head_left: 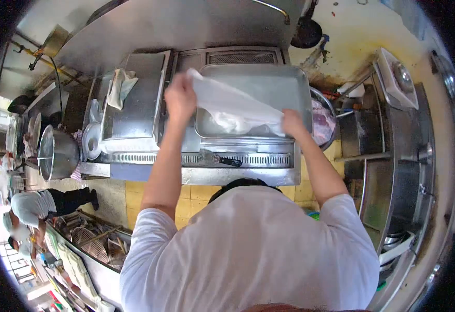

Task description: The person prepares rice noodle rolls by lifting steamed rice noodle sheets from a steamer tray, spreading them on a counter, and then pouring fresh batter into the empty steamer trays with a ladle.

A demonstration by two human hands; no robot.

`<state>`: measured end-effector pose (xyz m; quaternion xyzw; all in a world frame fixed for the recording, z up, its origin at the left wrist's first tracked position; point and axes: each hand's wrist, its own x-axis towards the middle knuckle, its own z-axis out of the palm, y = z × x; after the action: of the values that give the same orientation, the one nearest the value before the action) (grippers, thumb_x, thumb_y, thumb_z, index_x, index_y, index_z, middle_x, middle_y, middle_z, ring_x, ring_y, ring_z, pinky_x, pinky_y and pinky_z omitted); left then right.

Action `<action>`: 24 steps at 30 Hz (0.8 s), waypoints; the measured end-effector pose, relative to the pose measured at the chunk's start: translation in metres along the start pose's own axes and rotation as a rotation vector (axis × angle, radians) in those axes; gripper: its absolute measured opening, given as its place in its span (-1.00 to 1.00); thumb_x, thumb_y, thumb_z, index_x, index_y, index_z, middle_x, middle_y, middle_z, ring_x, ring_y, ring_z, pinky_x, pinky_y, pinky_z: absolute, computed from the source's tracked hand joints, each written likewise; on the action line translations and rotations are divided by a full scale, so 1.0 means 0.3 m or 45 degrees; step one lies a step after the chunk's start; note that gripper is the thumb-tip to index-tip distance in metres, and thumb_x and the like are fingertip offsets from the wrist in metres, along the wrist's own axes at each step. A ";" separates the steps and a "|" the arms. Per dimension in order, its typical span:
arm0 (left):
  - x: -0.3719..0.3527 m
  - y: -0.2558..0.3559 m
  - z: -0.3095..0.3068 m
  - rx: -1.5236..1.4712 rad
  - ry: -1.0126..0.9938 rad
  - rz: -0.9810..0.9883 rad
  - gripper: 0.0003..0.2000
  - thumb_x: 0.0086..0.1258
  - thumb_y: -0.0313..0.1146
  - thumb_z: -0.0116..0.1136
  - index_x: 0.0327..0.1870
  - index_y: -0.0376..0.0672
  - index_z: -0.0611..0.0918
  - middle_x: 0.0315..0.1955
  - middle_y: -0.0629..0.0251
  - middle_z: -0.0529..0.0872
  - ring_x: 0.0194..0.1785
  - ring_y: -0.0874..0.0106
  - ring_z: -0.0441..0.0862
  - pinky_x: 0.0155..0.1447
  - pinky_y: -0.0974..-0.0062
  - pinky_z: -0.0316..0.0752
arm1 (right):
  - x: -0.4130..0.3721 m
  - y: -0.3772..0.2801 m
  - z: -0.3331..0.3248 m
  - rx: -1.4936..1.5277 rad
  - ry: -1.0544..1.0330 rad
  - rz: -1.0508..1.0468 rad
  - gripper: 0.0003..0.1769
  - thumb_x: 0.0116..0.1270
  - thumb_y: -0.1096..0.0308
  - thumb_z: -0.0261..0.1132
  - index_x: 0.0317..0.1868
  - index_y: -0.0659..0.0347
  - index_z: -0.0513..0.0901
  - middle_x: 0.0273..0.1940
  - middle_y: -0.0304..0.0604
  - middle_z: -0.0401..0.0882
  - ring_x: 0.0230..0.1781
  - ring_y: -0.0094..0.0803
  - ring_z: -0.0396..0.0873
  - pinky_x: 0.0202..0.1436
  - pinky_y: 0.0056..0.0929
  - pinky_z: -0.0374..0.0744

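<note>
A white sheet, thin and cloth-like, is stretched at a slant over a large rectangular metal tray. My left hand grips its upper left corner beside the tray's left edge. At the sheet's lower right end my right hand has its fingers closed on it, near the tray's right side. A bunched white mass lies in the lower left part of the tray, partly under the sheet; what it is cannot be made out.
Right of the tray is a round bowl with pinkish meat. A folded cloth lies on the metal surface at left. A black-handled object rests on the front grille. Other people stand far left.
</note>
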<state>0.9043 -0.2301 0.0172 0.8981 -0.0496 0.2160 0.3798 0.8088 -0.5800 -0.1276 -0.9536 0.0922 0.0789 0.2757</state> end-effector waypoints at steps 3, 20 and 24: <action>-0.204 -0.163 0.212 0.206 -0.512 0.030 -0.83 0.35 -0.29 0.19 -0.19 -0.13 0.75 -0.26 0.02 0.78 -0.13 0.03 0.75 -0.01 0.05 0.62 | -0.079 0.013 0.057 -0.210 0.459 -0.258 -0.77 0.26 0.42 0.17 -0.17 0.34 0.70 -0.11 0.23 0.68 0.05 0.11 0.59 0.26 0.00 0.51; -0.049 0.255 0.229 -0.990 -0.530 -0.082 -0.67 0.56 -0.17 0.16 -0.26 -0.32 0.70 -0.44 0.10 0.74 -0.29 0.41 0.69 -0.15 0.33 0.56 | -0.026 -0.583 -0.279 0.958 0.122 -0.313 -0.83 0.54 0.31 0.28 -0.07 0.24 0.69 -0.29 -0.42 0.58 -0.33 -0.65 0.42 -0.30 -0.58 0.39; -0.093 0.271 0.164 -0.969 -0.550 -0.184 -0.66 0.53 -0.14 0.20 -0.24 -0.31 0.73 -0.43 0.11 0.75 -0.32 0.42 0.66 -0.18 0.32 0.55 | 0.052 -0.471 -0.260 0.815 0.267 -0.455 -0.85 0.52 0.31 0.30 -0.06 0.21 0.69 -0.32 -0.46 0.52 -0.42 -0.72 0.31 -0.41 -0.63 0.22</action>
<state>0.8758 -0.3241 0.0287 0.7200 -0.1412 -0.0375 0.6784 0.8628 -0.5069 0.0067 -0.8232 -0.0279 -0.1013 0.5580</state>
